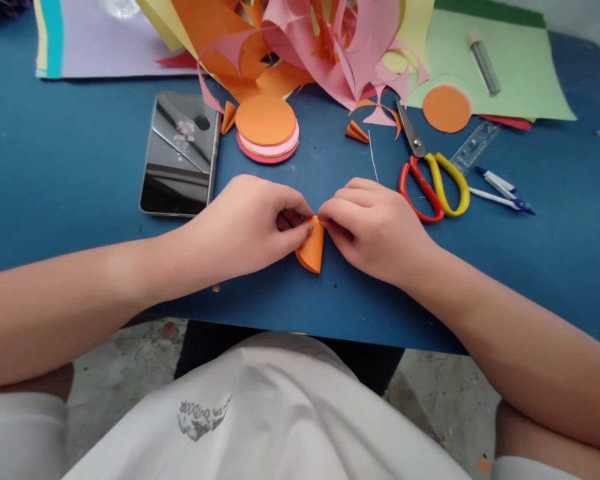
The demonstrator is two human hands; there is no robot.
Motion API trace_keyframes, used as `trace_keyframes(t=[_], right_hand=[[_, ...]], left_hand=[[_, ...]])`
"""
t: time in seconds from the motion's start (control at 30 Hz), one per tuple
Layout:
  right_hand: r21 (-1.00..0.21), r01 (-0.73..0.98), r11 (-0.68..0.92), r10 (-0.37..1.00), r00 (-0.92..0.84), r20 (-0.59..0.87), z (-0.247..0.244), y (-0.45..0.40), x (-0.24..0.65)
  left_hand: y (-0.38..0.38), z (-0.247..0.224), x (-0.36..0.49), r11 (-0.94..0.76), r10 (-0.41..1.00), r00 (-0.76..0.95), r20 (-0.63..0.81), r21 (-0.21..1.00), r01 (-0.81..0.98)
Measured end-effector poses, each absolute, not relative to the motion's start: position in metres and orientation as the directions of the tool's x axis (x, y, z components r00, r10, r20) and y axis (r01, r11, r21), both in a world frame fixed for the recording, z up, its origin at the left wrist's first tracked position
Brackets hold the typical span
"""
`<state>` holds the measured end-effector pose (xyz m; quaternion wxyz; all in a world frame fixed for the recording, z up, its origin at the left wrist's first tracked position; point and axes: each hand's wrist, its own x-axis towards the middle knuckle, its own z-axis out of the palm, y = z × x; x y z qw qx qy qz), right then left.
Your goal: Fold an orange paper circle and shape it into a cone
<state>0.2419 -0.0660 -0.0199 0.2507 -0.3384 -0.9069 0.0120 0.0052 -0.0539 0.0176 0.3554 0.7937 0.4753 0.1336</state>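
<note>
Between thumb and fingers, my left hand (265, 217) pinches a folded orange paper piece (313, 250), its rounded edge hanging down toward me. My right hand (375, 223) is closed, its fingertips pressed together at the top corner of that paper. Whatever sits inside the right fingertips is hidden. A white thread (373, 155) lies on the table just beyond the right hand. Past my hands are a stack of paper circles (266, 121), orange on top with pink and red below, and two small folded orange pieces (357, 131) (228, 118).
Scissors (423, 163) with red and yellow handles lie right of my right hand, near pens (503, 190), a clear ruler (475, 147) and an orange circle (447, 108). A phone (181, 155) lies left. Paper scraps (330, 47), coloured sheets (505, 73) and a small tube (484, 65) are behind.
</note>
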Motion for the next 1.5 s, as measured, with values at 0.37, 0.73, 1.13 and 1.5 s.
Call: trace_keyframes(t=[0.37, 0.73, 1.13, 1.5], right_hand=[[-0.227, 0.676, 0.701, 0.711, -0.642, 0.287, -0.009, -0.078, 0.24], [-0.137, 0.665, 0.734, 0.677, -0.699, 0.229, 0.004, -0.086, 0.24], [-0.232, 0.63, 0.741, 0.671, -0.704, 0.23, 0.002, -0.09, 0.244], [-0.774, 0.434, 0.461, 0.861, -0.429, 0.272, -0.013, -0.075, 0.25]], left_hand=[[-0.055, 0.019, 0.002, -0.368, 0.844, 0.528, -0.09, 0.618, 0.694], [-0.053, 0.016, 0.004, -0.399, 0.827, 0.554, -0.096, 0.593, 0.699], [-0.054, 0.017, 0.001, -0.37, 0.823, 0.558, -0.109, 0.642, 0.671], [-0.056, 0.02, 0.0, -0.33, 0.832, 0.554, -0.024, 0.781, 0.53]])
